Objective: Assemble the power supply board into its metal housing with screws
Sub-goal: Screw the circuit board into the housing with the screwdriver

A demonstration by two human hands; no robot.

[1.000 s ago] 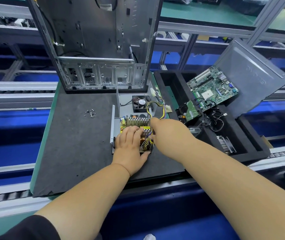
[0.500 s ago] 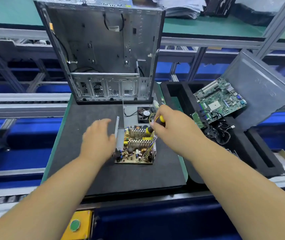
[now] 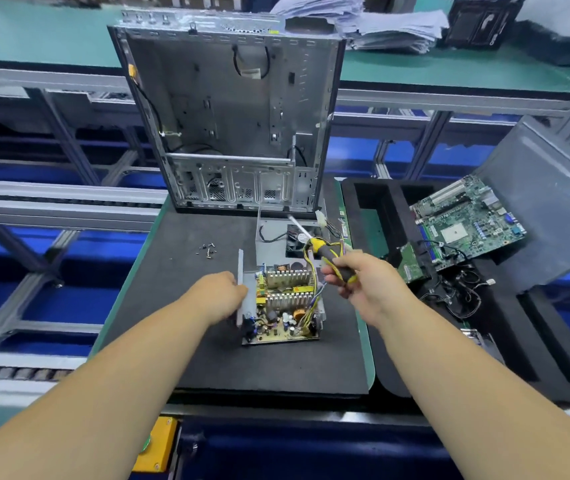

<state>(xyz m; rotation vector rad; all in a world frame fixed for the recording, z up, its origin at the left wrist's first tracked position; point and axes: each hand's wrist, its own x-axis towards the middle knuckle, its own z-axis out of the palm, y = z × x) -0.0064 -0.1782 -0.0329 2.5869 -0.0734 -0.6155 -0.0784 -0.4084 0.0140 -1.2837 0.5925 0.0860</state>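
The power supply board (image 3: pixel 285 306), yellow-green, lies flat inside its open metal housing (image 3: pixel 247 289).

We reach both bare forearms forward from the lower corners. Our left hand (image 3: pixel 220 295) lies knuckles up, its fingers hidden from us. Our right hand (image 3: pixel 359 282), raised a little higher, curls its fingers round a screwdriver handle (image 3: pixel 332 258).

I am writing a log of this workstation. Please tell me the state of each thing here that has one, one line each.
Power supply board: lying in its open metal housing.
Screwdriver: gripped in the right hand, tip pointing away.
Left hand: touching the housing's left wall.
Screws: loose on the black mat.
Computer case: upright, side open.
Motherboard: leaning tilted in the foam tray.
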